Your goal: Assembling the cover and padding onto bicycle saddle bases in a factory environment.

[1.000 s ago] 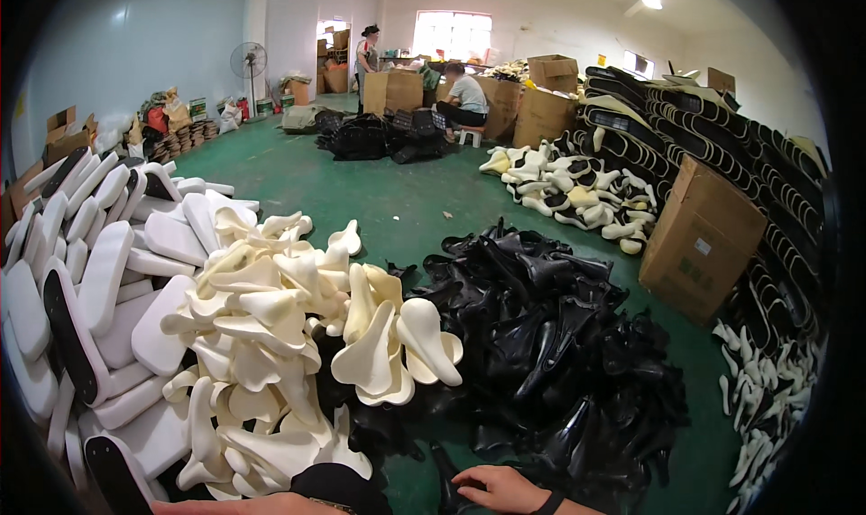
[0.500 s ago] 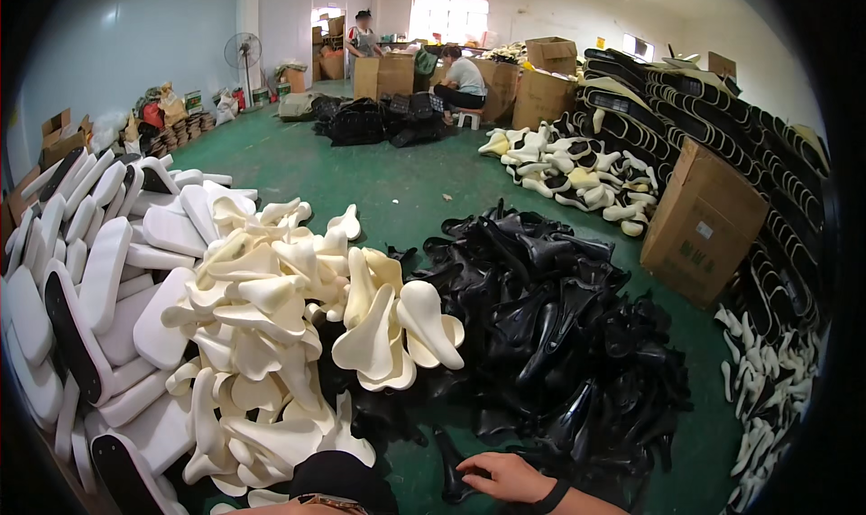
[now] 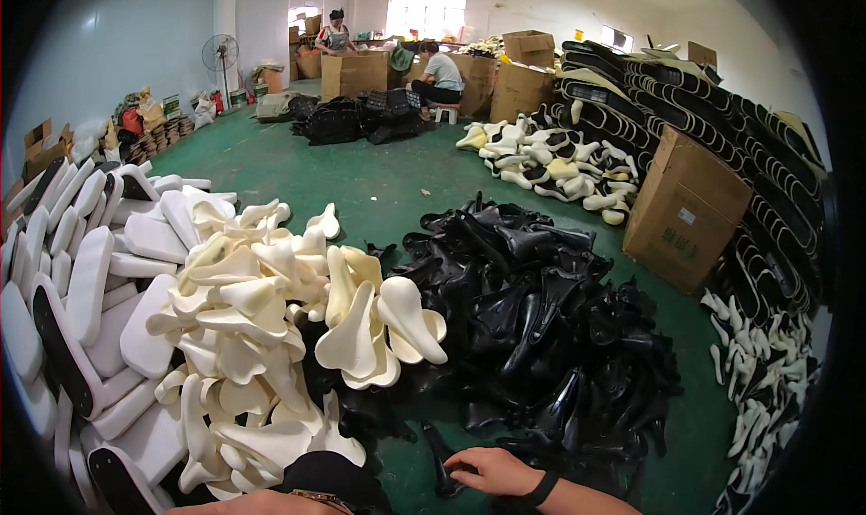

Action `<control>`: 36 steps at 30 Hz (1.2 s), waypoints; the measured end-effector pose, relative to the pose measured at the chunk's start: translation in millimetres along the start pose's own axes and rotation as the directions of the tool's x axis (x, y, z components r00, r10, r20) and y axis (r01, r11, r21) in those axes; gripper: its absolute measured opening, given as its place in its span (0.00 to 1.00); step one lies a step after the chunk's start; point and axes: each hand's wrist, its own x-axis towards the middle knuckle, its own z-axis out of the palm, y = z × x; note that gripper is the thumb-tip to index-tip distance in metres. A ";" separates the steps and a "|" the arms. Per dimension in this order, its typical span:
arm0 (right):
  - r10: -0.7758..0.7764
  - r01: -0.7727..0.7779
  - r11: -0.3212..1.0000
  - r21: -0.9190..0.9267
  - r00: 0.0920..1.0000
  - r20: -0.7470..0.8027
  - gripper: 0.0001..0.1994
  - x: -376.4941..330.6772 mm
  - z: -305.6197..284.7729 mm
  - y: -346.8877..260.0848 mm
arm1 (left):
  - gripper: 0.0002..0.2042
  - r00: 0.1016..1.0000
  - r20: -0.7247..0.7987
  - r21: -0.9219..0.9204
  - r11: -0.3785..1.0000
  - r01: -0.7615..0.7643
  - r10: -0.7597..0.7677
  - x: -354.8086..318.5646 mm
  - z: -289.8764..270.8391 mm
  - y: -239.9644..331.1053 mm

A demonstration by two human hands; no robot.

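The green workshop floor (image 3: 379, 177) spreads out ahead of me, crowded with heaps. To my left lie stacked white rectangular foam pads (image 3: 90, 280), some with black backs. Right in front of me sits a big pile of cream-coloured moulded foam saddle shapes (image 3: 262, 335), and just beside it, to my right, a sprawling heap of glossy black plastic saddle shells (image 3: 541, 326). A brown cardboard box (image 3: 690, 208) stands beyond that heap, against tall rows of black stacked pieces (image 3: 722, 109). Far across the room, two other people work among more boxes.

Close to me, a black rounded saddle (image 3: 329, 474) rests at the lower edge, and my left hand (image 3: 271, 501) lies against it, mostly cut off by the frame, so I cannot tell whether those fingers are curled or spread. My right hand (image 3: 492, 470) reaches down, palm down, fingers closed around a narrow black plastic piece (image 3: 440, 465) on the floor at the near edge of the black heap.
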 end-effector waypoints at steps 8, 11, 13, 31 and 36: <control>0.006 -0.005 1.000 0.010 0.999 -0.035 0.13 -0.3 -0.2 2.0 | 0.28 0.991 0.128 0.000 0.999 0.048 -0.048 3.1 -11.0 -4.1; 0.004 -0.003 1.000 0.012 0.999 -0.034 0.12 -0.4 -0.4 0.8 | 0.28 0.990 0.138 0.002 0.999 0.041 -0.041 3.8 -11.0 -7.0; 0.003 -0.003 1.000 -0.004 0.999 -0.033 0.12 -0.4 -0.4 0.9 | 0.28 0.992 0.116 0.005 0.999 0.047 -0.047 2.7 -9.0 -7.3; 0.057 -0.056 0.998 -0.010 0.998 0.018 0.13 1.4 -2.8 -3.0 | 0.29 0.997 -0.001 0.244 0.967 -0.077 0.080 -2.2 5.3 -20.8; 0.009 -0.009 1.000 -0.010 1.000 0.015 0.13 3.2 0.1 -0.4 | 0.29 0.985 0.059 0.276 0.946 -0.169 0.159 5.4 -17.6 -17.0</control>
